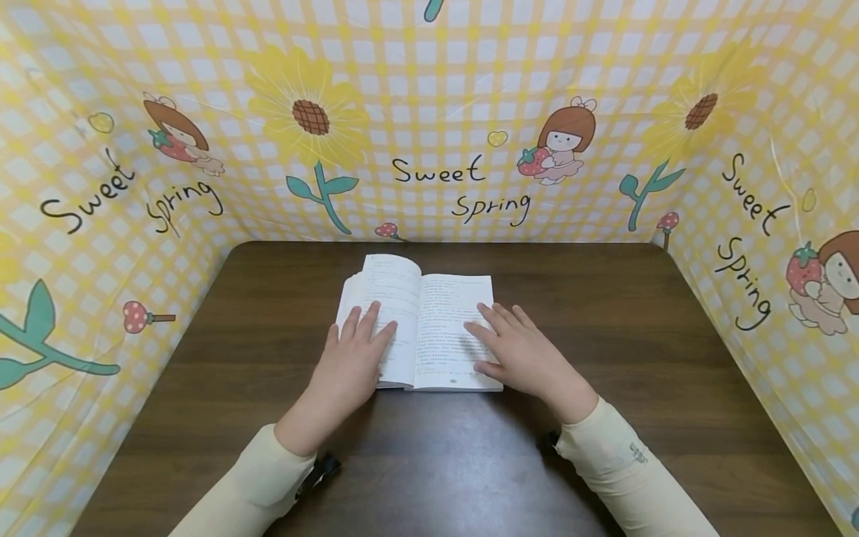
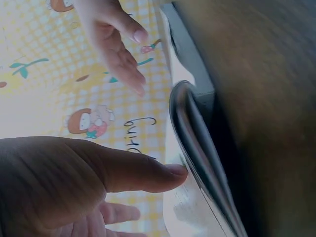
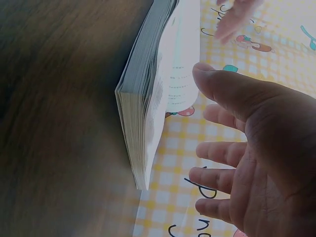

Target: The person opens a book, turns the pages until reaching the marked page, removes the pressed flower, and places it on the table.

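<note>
An open book [image 1: 452, 321] with printed text lies on the table, a thick block of pages on its right side. My left hand [image 1: 350, 358] is spread over the left page, and in the left wrist view its thumb [image 2: 148, 173] meets the page near the bottom edge. Over the right page's outer edge is my right hand [image 1: 530, 354], fingers extended and loosely spread. The right wrist view shows that right hand [image 3: 261, 153] apart from the book [image 3: 133, 118], with nothing in it. A left-hand leaf [image 1: 392, 276] bulges up near the spine.
The dark wooden table [image 1: 268, 313] has rounded far corners. A yellow checked cloth [image 1: 429, 97] with flowers and cartoon figures walls it at the back and both sides. Dark wrist devices [image 1: 318, 473] show under the sleeves.
</note>
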Motion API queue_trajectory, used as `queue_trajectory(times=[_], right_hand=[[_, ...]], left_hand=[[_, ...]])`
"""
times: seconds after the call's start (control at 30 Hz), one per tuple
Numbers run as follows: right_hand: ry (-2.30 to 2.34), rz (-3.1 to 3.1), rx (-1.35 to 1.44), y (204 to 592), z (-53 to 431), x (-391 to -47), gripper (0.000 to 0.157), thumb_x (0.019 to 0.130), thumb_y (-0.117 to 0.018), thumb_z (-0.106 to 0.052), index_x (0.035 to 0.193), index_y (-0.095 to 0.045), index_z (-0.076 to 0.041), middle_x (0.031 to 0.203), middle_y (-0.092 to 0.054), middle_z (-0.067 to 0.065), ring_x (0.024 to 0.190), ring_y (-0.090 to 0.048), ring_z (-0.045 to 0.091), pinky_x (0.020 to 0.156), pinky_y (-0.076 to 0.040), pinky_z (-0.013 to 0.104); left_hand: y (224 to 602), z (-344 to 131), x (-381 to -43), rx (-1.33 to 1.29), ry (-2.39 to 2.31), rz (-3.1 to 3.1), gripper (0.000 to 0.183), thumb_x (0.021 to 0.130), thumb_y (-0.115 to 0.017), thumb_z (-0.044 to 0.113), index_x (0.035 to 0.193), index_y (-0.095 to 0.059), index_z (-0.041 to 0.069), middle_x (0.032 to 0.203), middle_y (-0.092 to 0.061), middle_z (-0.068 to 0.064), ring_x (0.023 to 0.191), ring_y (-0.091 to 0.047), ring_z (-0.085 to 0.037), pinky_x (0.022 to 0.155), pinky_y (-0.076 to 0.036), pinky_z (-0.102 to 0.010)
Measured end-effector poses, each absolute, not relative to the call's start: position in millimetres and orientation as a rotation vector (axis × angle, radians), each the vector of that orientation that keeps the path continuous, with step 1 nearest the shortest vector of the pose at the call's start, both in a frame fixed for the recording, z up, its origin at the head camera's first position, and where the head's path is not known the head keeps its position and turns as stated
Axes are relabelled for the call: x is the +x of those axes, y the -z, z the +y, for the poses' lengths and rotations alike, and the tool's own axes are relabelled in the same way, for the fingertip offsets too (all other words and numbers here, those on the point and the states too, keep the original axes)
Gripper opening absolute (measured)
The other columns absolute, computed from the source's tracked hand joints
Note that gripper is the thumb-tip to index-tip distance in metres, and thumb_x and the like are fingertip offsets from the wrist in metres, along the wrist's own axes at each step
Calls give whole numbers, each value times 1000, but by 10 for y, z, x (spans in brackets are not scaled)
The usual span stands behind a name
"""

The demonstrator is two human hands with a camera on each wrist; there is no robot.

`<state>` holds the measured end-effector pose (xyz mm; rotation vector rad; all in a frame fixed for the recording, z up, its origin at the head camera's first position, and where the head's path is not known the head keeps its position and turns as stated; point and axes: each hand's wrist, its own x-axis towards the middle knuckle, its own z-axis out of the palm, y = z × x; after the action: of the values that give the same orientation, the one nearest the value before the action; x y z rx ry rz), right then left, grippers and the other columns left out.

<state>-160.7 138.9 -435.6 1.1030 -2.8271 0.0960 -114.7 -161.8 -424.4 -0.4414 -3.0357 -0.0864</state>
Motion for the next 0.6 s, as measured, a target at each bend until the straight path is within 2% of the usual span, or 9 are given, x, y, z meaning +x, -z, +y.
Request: queue_trajectory(times=[0.3, 0.43, 0.6], right_hand=[[-96, -2873, 1124, 4363, 1376, -1596, 66, 95, -72, -45, 152, -50, -20, 161, -41, 15, 147, -41, 39, 120, -28, 60], [-85, -2872, 1167, 4377, 1372, -1594, 68, 94, -73, -46, 152, -50, -20, 161, -42, 15, 147, -40, 40, 120, -28, 60], [-86, -2875, 1213, 4408, 1366, -1592, 69, 92, -73, -48, 151, -51, -19, 160, -43, 15, 147, -40, 39, 120, -28, 60]], left_hand=[[4341, -1632, -1216, -599, 145, -3124, 61, 101, -49, -2, 157, -45, 24, 168, -29, -9, 153, -28, -41, 110, -29, -75], [4352, -1638, -1220, -698, 124, -3150, 67, 99, -48, -7, 158, -43, 24, 169, -29, -6, 154, -28, -39, 110, -31, -74], [4352, -1645, -1212, -734, 129, -3189, 65, 98, -47, -9, 156, -46, 21, 168, -31, -8, 153, -30, -40, 109, -32, -75]])
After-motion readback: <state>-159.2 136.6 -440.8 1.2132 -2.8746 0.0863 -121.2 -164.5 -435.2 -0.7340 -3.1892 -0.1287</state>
